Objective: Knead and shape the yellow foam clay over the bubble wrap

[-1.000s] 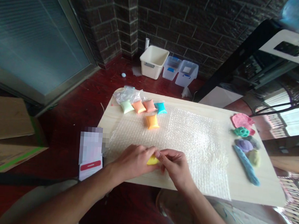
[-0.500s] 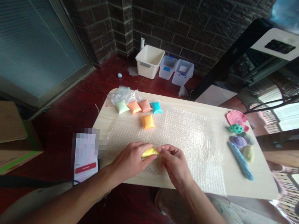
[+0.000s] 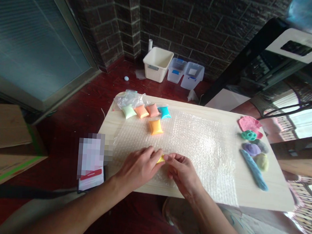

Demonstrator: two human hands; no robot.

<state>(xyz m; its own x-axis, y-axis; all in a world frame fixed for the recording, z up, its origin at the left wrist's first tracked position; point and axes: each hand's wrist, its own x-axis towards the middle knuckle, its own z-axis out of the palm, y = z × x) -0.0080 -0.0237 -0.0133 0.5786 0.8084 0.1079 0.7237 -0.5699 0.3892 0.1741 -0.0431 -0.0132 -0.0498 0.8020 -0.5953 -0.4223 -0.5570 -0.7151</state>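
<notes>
Between my two hands is a small yellow packet of modelling clay [image 3: 161,159], mostly covered by fingers. My left hand [image 3: 142,166] is closed over its left part, back of the hand upward. At its right end, my right hand [image 3: 180,170] pinches it between thumb and fingertips. Both hands are just above a sheet of bubble wrap [image 3: 204,149] on the pale wooden table [image 3: 268,196]. Beyond them lies an orange-yellow clay packet [image 3: 155,127]. Behind it sit a pale green packet [image 3: 129,111], an orange packet [image 3: 141,111], a coral packet [image 3: 153,110] and a blue packet [image 3: 164,112].
Shaped clay lies along the table's right side: a pink piece [image 3: 248,124], a green piece [image 3: 248,135], a purple lump [image 3: 251,149] and a blue roll [image 3: 254,169]. Clear plastic bags [image 3: 129,99] lie at the back left. Bins [image 3: 157,65] stand by the wall.
My left fingers have closed further over the yellow packet, so less of it shows. My right hand keeps its pinch. The whole view has shifted slightly.
</notes>
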